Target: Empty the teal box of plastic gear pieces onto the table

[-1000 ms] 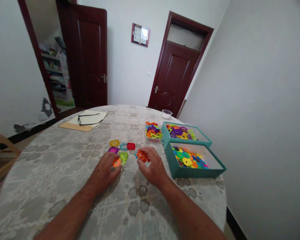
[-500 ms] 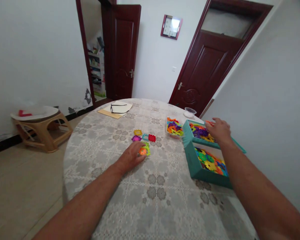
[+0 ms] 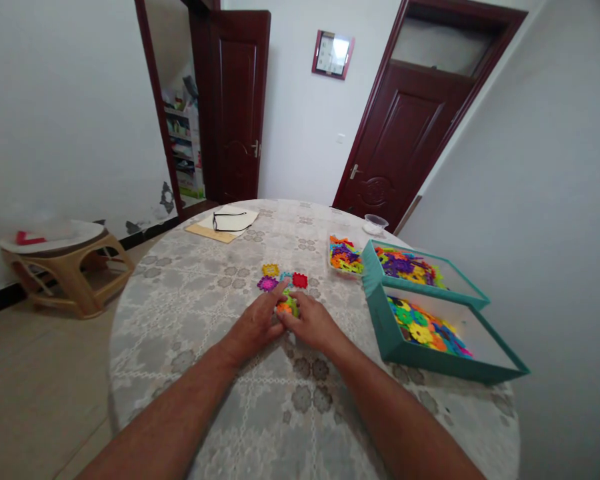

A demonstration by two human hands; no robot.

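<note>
My left hand (image 3: 257,323) and my right hand (image 3: 314,321) meet over the table's middle. Between their fingers is a lime-green toothed square plastic piece (image 3: 294,304) with an orange piece (image 3: 284,308) at its inside; both hands pinch there and partly cover them. Just beyond the fingertips lie a yellow square piece (image 3: 271,270), a purple piece with a pink centre (image 3: 267,284) and a red piece (image 3: 300,281). A light-blue piece (image 3: 286,276) sits among them, partly hidden by a left finger.
To the right stands a teal two-part box (image 3: 380,327) full of coloured plastic pieces. Beside it is a clear tub (image 3: 346,272) of more pieces. Farther back are a clear bowl (image 3: 376,222) and glasses (image 3: 230,221) on paper. A stool (image 3: 75,273) stands left of the patterned table (image 3: 180,300).
My right hand has left the teal box's far compartment and come left to the lime-green piece, beside my left hand. The view has shifted slightly.
</note>
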